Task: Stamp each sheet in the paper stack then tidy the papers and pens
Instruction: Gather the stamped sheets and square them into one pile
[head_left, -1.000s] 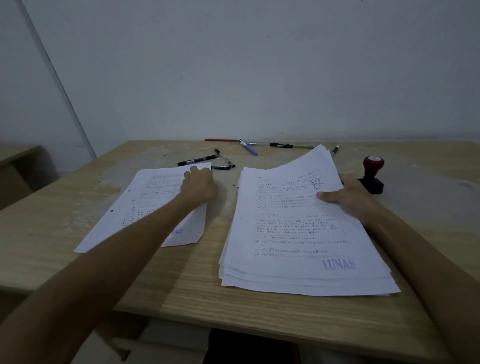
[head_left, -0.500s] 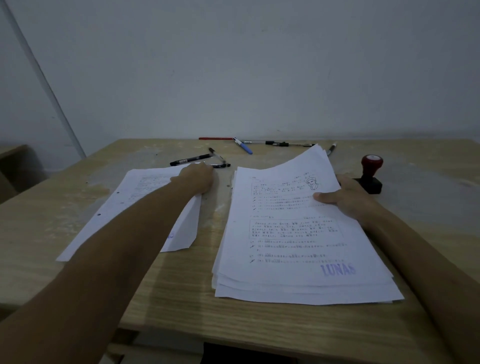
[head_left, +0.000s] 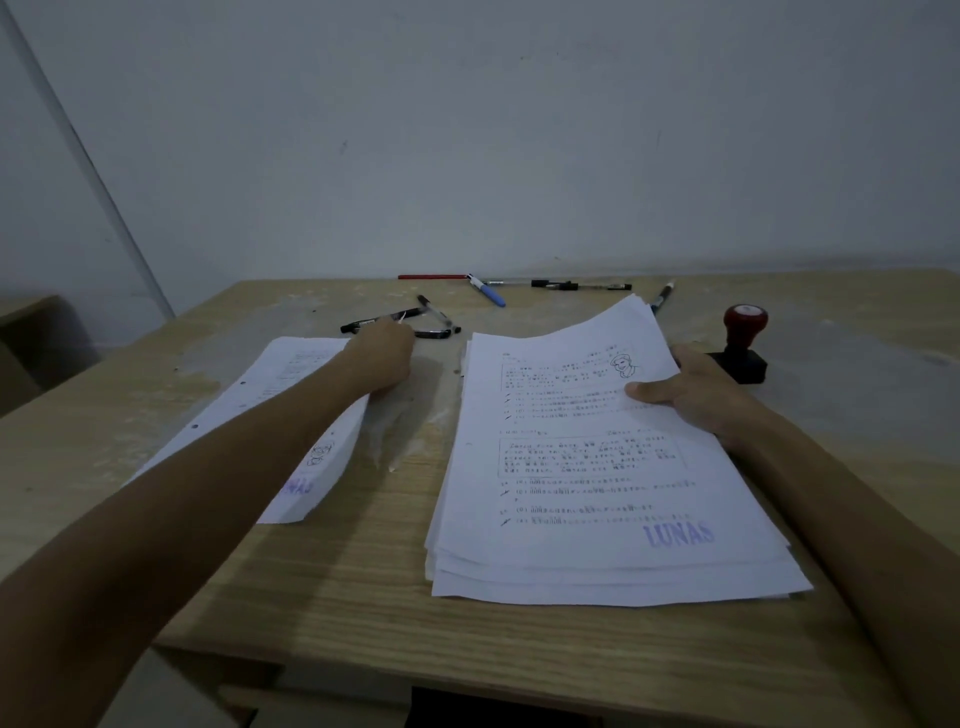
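While pinching the white printed paper stack, middle right, with the right hand, moved the left hand up off the lone white stamped sheet to the black plastic pens. Fingers maybe curled; cannot tell. Means pen tidying next, probably.

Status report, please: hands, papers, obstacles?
Left hand rests on loose sheet. Right hand grips paper stack, top sheet stamped. Stamp parked beside. Nothing blocking.

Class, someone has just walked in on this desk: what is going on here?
A person is working through papers at a wooden table. The right hand holds the top sheet of the paper stack, stamped LUNAS. The left hand rests on a separate sheet. The stamp stands idle; pens lie scattered behind.
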